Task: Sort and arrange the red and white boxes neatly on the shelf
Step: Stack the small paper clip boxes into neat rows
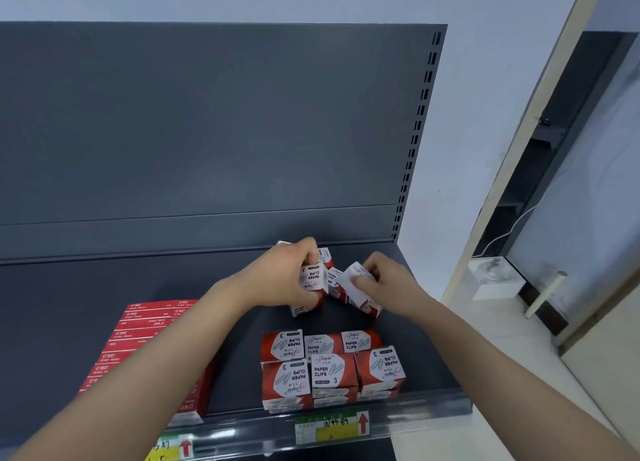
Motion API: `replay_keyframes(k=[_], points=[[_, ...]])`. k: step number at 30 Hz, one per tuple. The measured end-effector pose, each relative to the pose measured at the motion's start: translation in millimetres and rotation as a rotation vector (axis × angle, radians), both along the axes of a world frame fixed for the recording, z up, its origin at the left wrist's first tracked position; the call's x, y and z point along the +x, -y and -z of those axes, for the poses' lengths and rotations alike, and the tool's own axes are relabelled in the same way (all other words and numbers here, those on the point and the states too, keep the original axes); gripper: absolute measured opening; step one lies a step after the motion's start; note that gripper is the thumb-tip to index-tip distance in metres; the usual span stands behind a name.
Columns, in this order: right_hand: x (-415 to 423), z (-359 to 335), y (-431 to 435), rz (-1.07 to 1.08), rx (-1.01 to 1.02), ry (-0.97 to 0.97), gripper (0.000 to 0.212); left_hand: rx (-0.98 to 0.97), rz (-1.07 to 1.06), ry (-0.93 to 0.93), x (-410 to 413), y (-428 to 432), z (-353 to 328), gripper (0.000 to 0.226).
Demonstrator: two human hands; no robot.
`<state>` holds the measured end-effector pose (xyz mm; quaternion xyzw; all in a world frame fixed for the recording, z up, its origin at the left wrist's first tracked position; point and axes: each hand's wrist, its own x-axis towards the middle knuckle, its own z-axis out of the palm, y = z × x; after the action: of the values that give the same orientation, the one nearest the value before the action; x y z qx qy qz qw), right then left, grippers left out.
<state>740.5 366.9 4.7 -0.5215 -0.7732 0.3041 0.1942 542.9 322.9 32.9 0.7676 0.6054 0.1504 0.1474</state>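
Observation:
Red and white paper clip boxes lie in a loose pile (333, 276) at the back right of the dark grey shelf (79, 304). My left hand (282, 275) grips one box (313, 279) from that pile, fingers curled over its top. My right hand (384, 282) pinches another box (353, 277), tilted with a white face up. Near the front edge, several boxes stand in neat stacked rows (332, 367).
A block of flat red staple boxes (145, 343) fills the front left of the shelf, partly behind my left forearm. Price labels (330, 427) line the shelf's front rail. A white box (497, 282) sits on the floor beside a doorway at right.

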Motion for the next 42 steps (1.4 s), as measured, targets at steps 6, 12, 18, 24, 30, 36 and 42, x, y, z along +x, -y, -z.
replay_keyframes(k=[6, 12, 18, 24, 30, 36, 42], points=[[16, -8, 2, -0.114, -0.276, -0.064, 0.017, -0.147, 0.017, 0.024, 12, 14, -6, 0.04], [26, -11, 9, -0.039, -0.403, -0.188, 0.018, -0.152, 0.003, 0.057, 20, 22, -3, 0.047], [29, -12, 10, -0.09, -0.459, -0.18, 0.025, -0.152, -0.102, 0.163, 22, 17, -1, 0.032], [30, -10, 10, -0.141, -0.442, -0.125, 0.046, -0.201, -0.328, 0.206, 35, 12, 7, 0.033], [28, -8, 11, -0.205, -0.363, 0.004, 0.044, -0.166, -0.302, 0.081, 43, 15, 24, 0.04], [24, -5, 12, -0.229, -0.349, 0.076, 0.045, -0.076, -0.311, -0.063, 47, 18, 27, 0.047], [24, -7, 12, -0.308, -0.331, 0.044, 0.043, -0.006, -0.354, -0.022, 40, 19, 29, 0.04]])
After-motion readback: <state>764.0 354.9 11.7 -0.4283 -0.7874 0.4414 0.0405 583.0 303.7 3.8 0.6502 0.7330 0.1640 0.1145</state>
